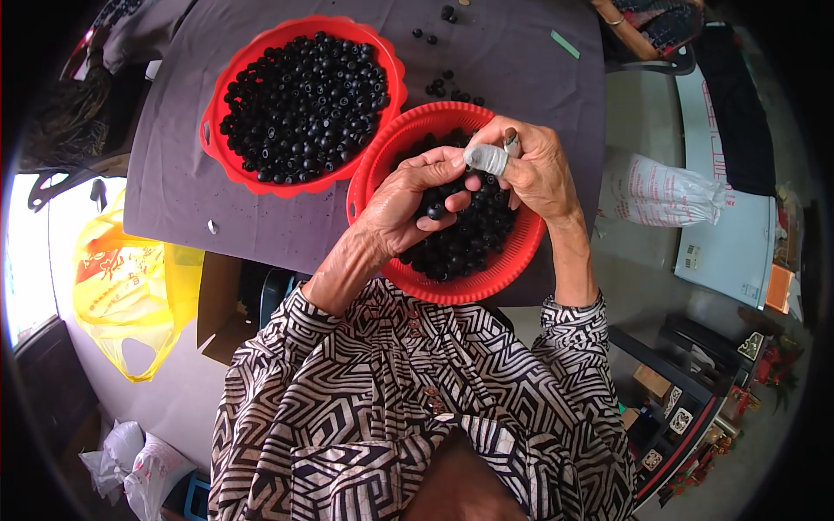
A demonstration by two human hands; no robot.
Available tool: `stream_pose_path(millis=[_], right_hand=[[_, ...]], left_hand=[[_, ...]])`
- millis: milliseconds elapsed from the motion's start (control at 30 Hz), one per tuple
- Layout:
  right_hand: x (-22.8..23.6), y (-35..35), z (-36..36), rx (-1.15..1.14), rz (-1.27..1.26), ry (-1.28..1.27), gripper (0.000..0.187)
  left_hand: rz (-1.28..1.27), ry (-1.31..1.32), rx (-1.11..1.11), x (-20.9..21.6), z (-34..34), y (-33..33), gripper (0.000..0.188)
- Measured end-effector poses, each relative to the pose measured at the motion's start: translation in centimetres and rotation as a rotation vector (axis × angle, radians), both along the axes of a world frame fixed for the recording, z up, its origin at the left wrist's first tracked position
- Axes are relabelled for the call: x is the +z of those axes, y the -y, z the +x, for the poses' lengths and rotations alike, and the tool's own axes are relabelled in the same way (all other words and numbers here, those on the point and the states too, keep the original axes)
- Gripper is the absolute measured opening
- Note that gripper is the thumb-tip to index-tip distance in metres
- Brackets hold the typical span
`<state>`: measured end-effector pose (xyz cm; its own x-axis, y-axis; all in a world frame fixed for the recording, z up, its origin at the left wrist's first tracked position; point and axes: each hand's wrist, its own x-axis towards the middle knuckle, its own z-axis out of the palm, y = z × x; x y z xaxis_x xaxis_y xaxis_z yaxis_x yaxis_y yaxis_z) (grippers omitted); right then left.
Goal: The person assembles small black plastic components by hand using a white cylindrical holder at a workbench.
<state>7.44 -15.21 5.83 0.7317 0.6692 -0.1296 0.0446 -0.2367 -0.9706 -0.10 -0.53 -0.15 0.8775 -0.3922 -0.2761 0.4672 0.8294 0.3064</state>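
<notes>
My left hand (pixel 391 204) is palm up over the nearer red plastic basket (pixel 528 256). Its fingers are curled, and a small black round piece (pixel 436 211) rests against them. My right hand (pixel 543 174) meets it over the same basket, with fingers pinched together at the left fingertips. White tape (pixel 486 159) wraps its thumb, and a band circles one finger. Whatever the right fingers pinch is hidden. Many more black round pieces (pixel 460 247) lie in this basket below my hands.
A second red basket (pixel 395 87), full of black pieces, stands at the far left on the grey tablecloth (pixel 504 52). Loose black pieces (pixel 447 85) and a pale green strip (pixel 565 44) lie beyond. A yellow bag (pixel 130 278) hangs left. Another person's arm (pixel 630 30) shows far right.
</notes>
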Motion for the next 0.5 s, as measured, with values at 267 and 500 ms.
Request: stream_pose_path(millis=[267, 500], right_hand=[[-1.0, -0.1, -0.5, -0.007, -0.066, 0.418, 0.016], [1.4, 1.0, -0.5, 0.026, -0.369, 0.506, 0.026]], left_hand=[[-0.139, -0.002, 0.02, 0.0, 0.3, -0.2, 0.019], [-0.178, -0.075, 0.086, -0.2, 0.7, -0.1, 0.028]])
